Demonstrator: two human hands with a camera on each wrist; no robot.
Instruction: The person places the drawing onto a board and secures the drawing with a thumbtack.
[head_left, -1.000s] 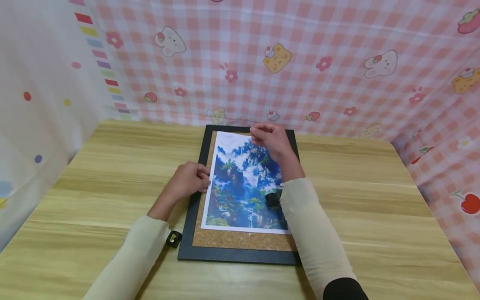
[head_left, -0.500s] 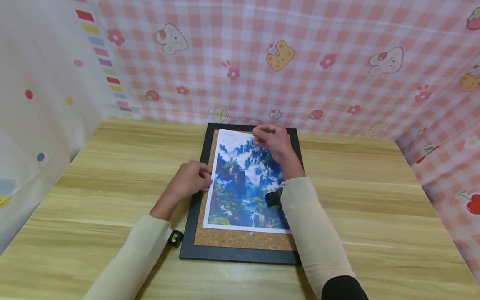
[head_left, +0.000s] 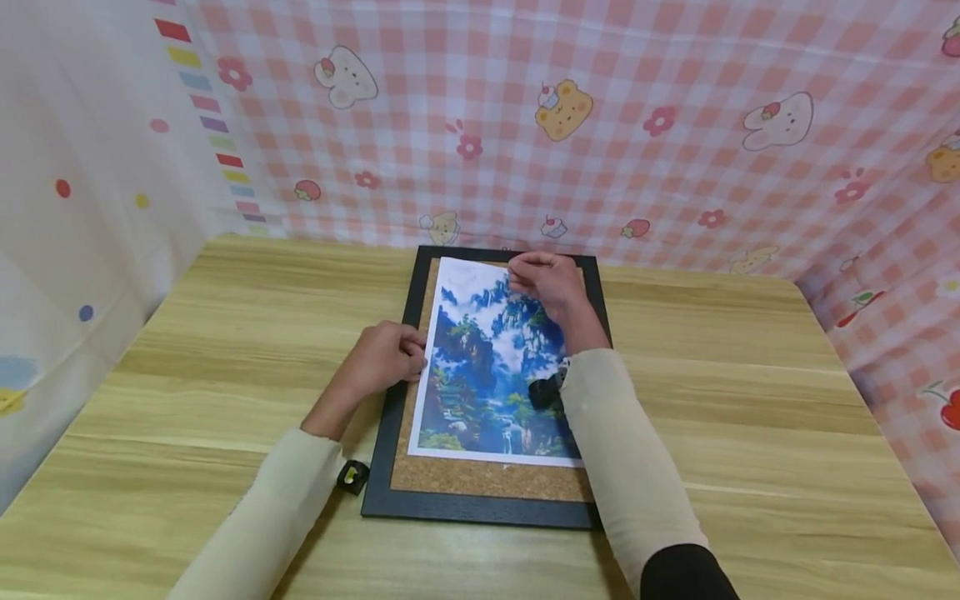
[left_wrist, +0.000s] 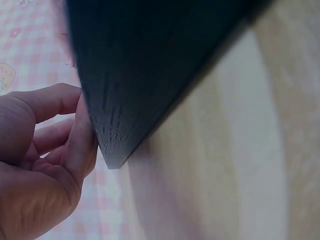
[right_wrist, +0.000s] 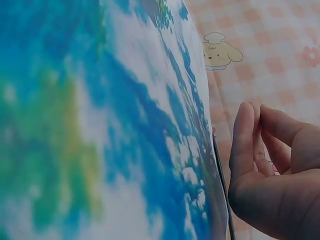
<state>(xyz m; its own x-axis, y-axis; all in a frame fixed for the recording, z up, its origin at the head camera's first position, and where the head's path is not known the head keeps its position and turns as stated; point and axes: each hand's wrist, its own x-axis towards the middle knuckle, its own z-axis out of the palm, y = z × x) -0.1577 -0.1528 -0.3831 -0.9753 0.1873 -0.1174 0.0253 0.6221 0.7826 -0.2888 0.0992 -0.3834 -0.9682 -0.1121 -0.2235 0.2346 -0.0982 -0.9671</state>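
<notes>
A sheet printed with a blue mountain landscape (head_left: pixel 487 367) lies over the cork panel (head_left: pixel 495 479) of a black frame (head_left: pixel 480 507). My left hand (head_left: pixel 390 354) is at the sheet's left side, fingers curled and fingertips pinching its white edge. The left wrist view shows that hand (left_wrist: pixel 50 150) against the frame's border, its fingertips partly hidden. At the sheet's top edge, my right hand (head_left: pixel 551 287) has thumb and fingertips pressed together. In the right wrist view this hand (right_wrist: pixel 275 165) stands just above the sheet (right_wrist: pixel 125 125); I cannot tell whether something small is pinched there.
The frame lies on a wood-grain table (head_left: pixel 225 350), near its back edge. A pink checked curtain (head_left: pixel 480 100) hangs right behind it, and a white dotted curtain (head_left: pixel 90 167) on the left. Small black wrist cameras (head_left: pixel 352 477) sit by both sleeves.
My right fingertips have come slightly down from the frame's top bar toward the sheet's upper edge. The sheet's upper left corner looks a little raised. My left hand stays in place.
</notes>
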